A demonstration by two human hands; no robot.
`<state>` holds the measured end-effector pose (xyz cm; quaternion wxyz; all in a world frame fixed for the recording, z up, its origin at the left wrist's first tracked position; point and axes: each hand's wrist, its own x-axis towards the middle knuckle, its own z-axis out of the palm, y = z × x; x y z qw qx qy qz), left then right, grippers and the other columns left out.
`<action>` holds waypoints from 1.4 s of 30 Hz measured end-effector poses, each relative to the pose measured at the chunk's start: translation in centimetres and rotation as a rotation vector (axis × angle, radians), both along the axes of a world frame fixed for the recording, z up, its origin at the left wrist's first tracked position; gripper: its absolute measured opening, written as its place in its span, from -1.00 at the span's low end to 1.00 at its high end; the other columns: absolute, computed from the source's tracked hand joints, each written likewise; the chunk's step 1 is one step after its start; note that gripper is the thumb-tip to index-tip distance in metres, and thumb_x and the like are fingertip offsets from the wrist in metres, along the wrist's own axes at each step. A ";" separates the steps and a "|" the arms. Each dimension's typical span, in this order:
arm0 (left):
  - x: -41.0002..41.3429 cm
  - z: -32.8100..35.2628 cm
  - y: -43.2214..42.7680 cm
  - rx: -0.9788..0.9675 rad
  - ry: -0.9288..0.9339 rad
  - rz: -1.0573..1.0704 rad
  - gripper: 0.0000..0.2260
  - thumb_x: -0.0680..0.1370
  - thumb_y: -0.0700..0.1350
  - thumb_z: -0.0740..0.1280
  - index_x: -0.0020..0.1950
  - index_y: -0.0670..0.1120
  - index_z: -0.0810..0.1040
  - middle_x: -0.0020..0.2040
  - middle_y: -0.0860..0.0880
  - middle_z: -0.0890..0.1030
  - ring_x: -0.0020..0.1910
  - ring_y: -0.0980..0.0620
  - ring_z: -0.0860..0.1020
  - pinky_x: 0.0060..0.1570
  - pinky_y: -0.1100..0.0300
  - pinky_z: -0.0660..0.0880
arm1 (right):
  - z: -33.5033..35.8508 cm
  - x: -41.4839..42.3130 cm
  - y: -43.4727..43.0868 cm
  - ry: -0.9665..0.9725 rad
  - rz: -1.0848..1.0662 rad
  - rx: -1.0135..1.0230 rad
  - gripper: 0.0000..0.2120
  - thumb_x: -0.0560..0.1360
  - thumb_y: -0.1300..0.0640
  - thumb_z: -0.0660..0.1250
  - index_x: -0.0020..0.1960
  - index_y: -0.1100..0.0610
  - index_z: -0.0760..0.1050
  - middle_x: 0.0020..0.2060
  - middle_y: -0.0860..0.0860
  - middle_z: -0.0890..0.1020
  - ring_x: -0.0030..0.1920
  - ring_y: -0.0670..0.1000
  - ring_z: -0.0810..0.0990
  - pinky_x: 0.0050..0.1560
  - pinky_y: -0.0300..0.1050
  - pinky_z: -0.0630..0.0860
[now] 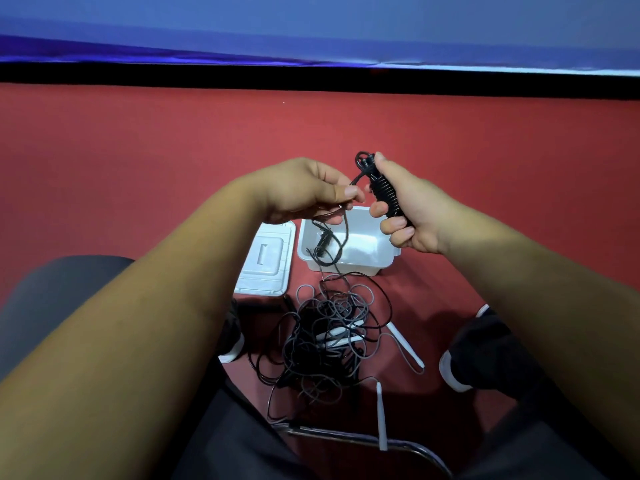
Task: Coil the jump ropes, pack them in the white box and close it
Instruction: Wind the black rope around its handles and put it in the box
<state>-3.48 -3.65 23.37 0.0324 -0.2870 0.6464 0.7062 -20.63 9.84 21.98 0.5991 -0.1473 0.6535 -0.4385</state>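
Observation:
My right hand (412, 209) grips a black jump rope handle bundle (384, 192) with black cord wound tightly round it. My left hand (308, 192) pinches the loose end of that black cord (356, 176) just left of the bundle. More cord hangs from my left hand down into the open white box (381, 261) on the red floor, where a small coiled piece (323, 242) lies. The box's white lid (265, 261) lies flat to its left. Below the box sits a tangled pile of black and grey ropes (329, 337) with white handles (405, 348).
My two black shoes (232, 341) (481, 351) flank the rope pile. A chair's metal front edge (363, 438) runs below it. One white handle (381, 414) stands near that edge. A black strip and blue wall (311, 29) bound the red floor at the far side.

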 end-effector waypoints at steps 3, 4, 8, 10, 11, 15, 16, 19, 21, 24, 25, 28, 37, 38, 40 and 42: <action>0.0 -0.6 -0.1 0.110 0.034 -0.013 -0.79 0.58 -0.18 0.39 0.19 -0.19 0.68 -0.08 -0.09 0.66 -0.02 -0.01 0.62 0.19 0.10 0.58 | 0.1 -0.4 0.0 -0.009 -0.002 -0.010 -0.49 0.51 -0.43 0.32 0.12 -0.02 0.47 -0.33 -0.07 0.43 -0.45 -0.08 0.12 -0.46 -0.27 -0.01; 0.0 -0.7 0.0 0.107 0.030 -0.005 -0.81 0.64 -0.21 0.34 0.20 -0.19 0.67 -0.05 -0.09 0.66 0.05 -0.03 0.63 0.22 0.06 0.57 | 0.2 -0.5 0.0 -0.009 -0.006 -0.010 -0.51 0.51 -0.41 0.33 0.13 -0.01 0.47 -0.34 -0.07 0.44 -0.45 -0.07 0.12 -0.45 -0.27 -0.01; -0.2 -0.6 0.4 0.163 0.031 0.047 -0.73 0.75 -0.14 0.17 0.20 -0.17 0.65 0.01 -0.11 0.68 0.26 -0.14 0.64 0.17 0.02 0.56 | 0.4 -0.8 0.0 0.001 -0.022 -0.013 -0.56 0.52 -0.37 0.31 0.09 0.00 0.47 -0.35 -0.07 0.44 -0.45 -0.07 0.13 -0.43 -0.27 -0.02; -0.3 -0.3 0.8 0.249 0.053 0.042 -0.69 0.77 -0.06 0.12 0.25 -0.18 0.59 0.12 -0.18 0.68 0.32 -0.22 0.61 0.25 -0.01 0.51 | 0.4 -1.1 -0.1 0.013 -0.028 -0.011 -0.56 0.52 -0.37 0.30 0.07 0.00 0.46 -0.35 -0.07 0.44 -0.46 -0.08 0.13 -0.43 -0.28 -0.02; -0.3 -0.2 0.9 0.286 0.057 0.035 -0.67 0.77 -0.04 0.10 0.28 -0.19 0.56 0.19 -0.22 0.68 0.34 -0.25 0.60 0.29 -0.03 0.49 | 0.4 -1.2 -0.1 0.021 -0.029 -0.010 -0.56 0.52 -0.37 0.30 0.06 0.00 0.47 -0.36 -0.07 0.44 -0.46 -0.08 0.14 -0.43 -0.28 -0.01; -0.5 -0.3 1.1 0.345 0.070 0.024 -0.71 0.77 -0.13 0.07 0.33 -0.18 0.52 0.26 -0.25 0.66 0.30 -0.23 0.63 0.20 -0.02 0.55 | 0.4 -1.7 -0.2 0.036 -0.025 -0.008 -0.56 0.52 -0.37 0.30 0.07 0.01 0.48 -0.35 -0.07 0.43 -0.45 -0.07 0.13 -0.46 -0.29 0.00; -0.4 -0.3 1.1 0.344 0.076 0.014 -0.73 0.76 -0.19 0.09 0.30 -0.18 0.54 0.24 -0.23 0.67 0.27 -0.19 0.65 0.15 0.02 0.59 | 0.4 -1.7 -0.2 0.034 -0.026 -0.008 -0.57 0.52 -0.36 0.29 0.07 0.00 0.48 -0.36 -0.07 0.43 -0.45 -0.07 0.13 -0.46 -0.29 0.00; -0.4 -0.4 1.3 0.307 0.063 -0.020 -0.77 0.71 -0.30 0.16 0.26 -0.17 0.57 0.08 -0.15 0.71 0.09 -0.05 0.71 0.03 0.11 0.68 | 0.4 -1.7 -0.3 0.021 -0.016 -0.008 -0.62 0.52 -0.31 0.28 0.05 -0.01 0.46 -0.35 -0.06 0.43 -0.45 -0.07 0.13 -0.46 -0.29 0.00; -0.3 -0.3 1.3 0.272 0.022 -0.034 -0.78 0.68 -0.32 0.23 0.24 -0.15 0.59 0.01 -0.13 0.71 -0.01 -0.04 0.73 0.01 0.08 0.69 | 0.5 -1.6 -0.2 0.014 0.001 -0.010 -0.64 0.53 -0.29 0.28 0.01 0.00 0.46 -0.34 -0.05 0.43 -0.45 -0.07 0.12 -0.44 -0.28 -0.01; -0.2 -0.1 1.2 0.182 -0.042 -0.042 -0.80 0.63 -0.33 0.33 0.21 -0.14 0.60 0.01 -0.15 0.72 -0.03 -0.07 0.73 0.12 -0.12 0.65 | 0.7 -1.6 -0.2 0.014 0.028 -0.014 -0.65 0.54 -0.28 0.27 -0.01 0.01 0.48 -0.33 -0.05 0.42 -0.45 -0.07 0.11 -0.43 -0.27 -0.03; -0.1 0.0 1.2 0.148 -0.057 -0.032 -0.80 0.62 -0.33 0.35 0.20 -0.14 0.60 0.00 -0.15 0.72 -0.03 -0.08 0.73 0.11 -0.16 0.64 | 0.8 -1.6 -0.2 0.013 0.039 -0.015 -0.64 0.54 -0.28 0.26 0.01 0.01 0.49 -0.33 -0.05 0.42 -0.45 -0.07 0.11 -0.45 -0.27 -0.02; -0.1 0.2 1.0 0.043 -0.078 0.006 -0.82 0.57 -0.34 0.43 0.13 -0.15 0.60 -0.08 -0.14 0.68 -0.08 -0.07 0.72 0.05 -0.16 0.65 | 0.9 -1.8 -0.3 0.002 0.068 -0.017 -0.61 0.55 -0.29 0.24 0.09 0.02 0.52 -0.34 -0.06 0.40 -0.47 -0.08 0.10 -0.48 -0.30 -0.01; -0.1 -0.3 0.7 -0.277 -0.141 0.062 -0.89 0.63 -0.23 0.42 0.10 -0.22 0.72 -0.21 -0.07 0.58 -0.13 -0.04 0.55 0.04 -0.16 0.69 | 1.3 -1.6 -0.2 -0.077 0.111 -0.016 -0.61 0.60 -0.26 0.21 0.09 0.06 0.52 -0.34 -0.06 0.37 -0.50 -0.10 0.09 -0.45 -0.27 -0.05; -0.1 -0.3 0.9 -0.267 -0.127 0.075 -0.87 0.65 -0.20 0.40 0.08 -0.24 0.71 -0.19 -0.08 0.58 -0.11 -0.05 0.56 0.04 -0.15 0.69 | 1.4 -1.7 -0.2 -0.094 0.098 -0.019 -0.61 0.60 -0.26 0.21 0.08 0.06 0.52 -0.35 -0.06 0.36 -0.51 -0.10 0.10 -0.45 -0.27 -0.05; -0.2 -0.3 1.0 -0.210 -0.082 0.108 -0.85 0.69 -0.17 0.34 0.08 -0.24 0.66 -0.08 -0.12 0.66 -0.01 -0.08 0.64 0.08 -0.10 0.68 | 1.4 -2.0 -0.2 -0.121 0.067 -0.021 -0.61 0.61 -0.26 0.20 0.08 0.06 0.51 -0.35 -0.07 0.36 -0.53 -0.11 0.11 -0.45 -0.28 -0.05; -0.1 -0.2 0.9 -0.129 -0.034 0.130 -0.85 0.71 -0.14 0.29 0.08 -0.16 0.63 0.03 -0.15 0.72 0.05 -0.08 0.69 0.06 -0.04 0.65 | 1.3 -2.2 -0.2 -0.126 0.045 -0.010 -0.60 0.62 -0.26 0.19 0.10 0.07 0.51 -0.35 -0.07 0.36 -0.54 -0.12 0.12 -0.45 -0.29 -0.05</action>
